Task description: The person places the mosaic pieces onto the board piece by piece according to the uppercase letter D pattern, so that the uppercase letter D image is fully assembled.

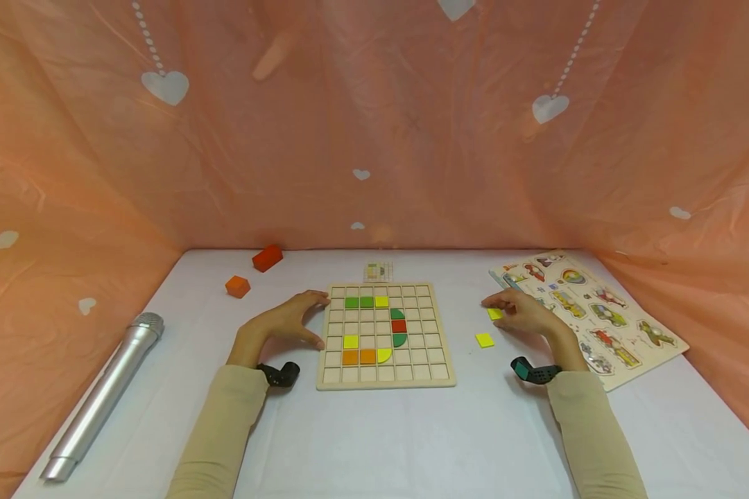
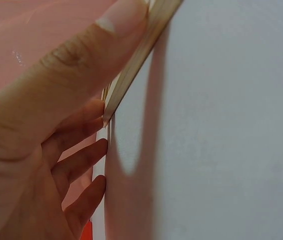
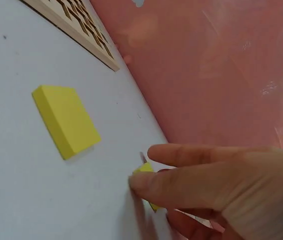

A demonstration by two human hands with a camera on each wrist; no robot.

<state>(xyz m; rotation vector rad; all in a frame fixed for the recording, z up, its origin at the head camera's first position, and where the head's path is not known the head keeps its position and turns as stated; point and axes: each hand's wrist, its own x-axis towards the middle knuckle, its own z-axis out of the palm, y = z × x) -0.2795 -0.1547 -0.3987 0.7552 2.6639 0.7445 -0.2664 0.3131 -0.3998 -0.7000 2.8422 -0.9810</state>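
A wooden grid board lies mid-table with green, yellow, red and orange pieces set in its squares. At the board's left edge rests my left hand, thumb and fingers spread along the side. In the left wrist view the thumb overlaps the wooden edge. To the right of the board, my right hand pinches a yellow square tile between thumb and fingers, low over the cloth. A second yellow square tile lies flat just beside that hand.
Behind the board lies a small pattern card. A picture puzzle board is at the right, partly behind the right hand. At the left are an orange cube, a red block and a silver microphone. A pink curtain surrounds the table.
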